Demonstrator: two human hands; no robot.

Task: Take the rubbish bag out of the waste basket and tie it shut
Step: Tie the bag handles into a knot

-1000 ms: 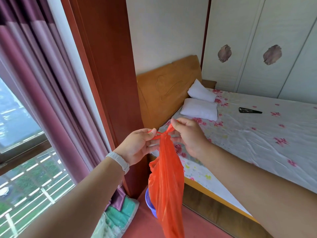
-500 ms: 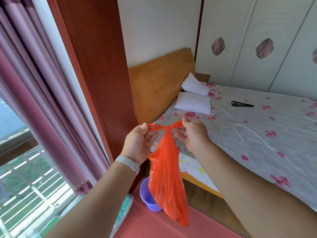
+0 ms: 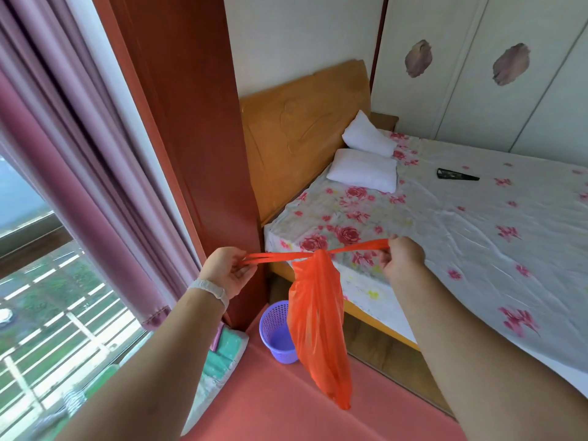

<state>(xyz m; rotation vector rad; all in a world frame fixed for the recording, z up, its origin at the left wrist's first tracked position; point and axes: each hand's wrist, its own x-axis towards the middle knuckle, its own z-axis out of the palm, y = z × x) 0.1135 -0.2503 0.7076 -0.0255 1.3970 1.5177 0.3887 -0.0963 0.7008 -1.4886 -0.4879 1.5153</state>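
Note:
An orange plastic rubbish bag (image 3: 318, 319) hangs in the air in front of me, gathered into a knot at its top. Its two handle strips stretch out sideways from the knot. My left hand (image 3: 227, 272) grips the left strip, and my right hand (image 3: 402, 259) grips the right strip, the two hands wide apart and the strips taut. Below and behind the bag, a small purple mesh waste basket (image 3: 276, 332) stands on the red floor with no bag visible in it.
A bed (image 3: 477, 233) with a flowered sheet and two white pillows fills the right side, its wooden edge close to the basket. A red wooden post (image 3: 191, 122), pink curtain (image 3: 79, 154) and window are on the left. Folded cloth (image 3: 222, 354) lies by the post.
My hands have pulled apart sideways, drawing the handle strips out taut and tightening the knot. The view has tilted down, so the basket and more floor show.

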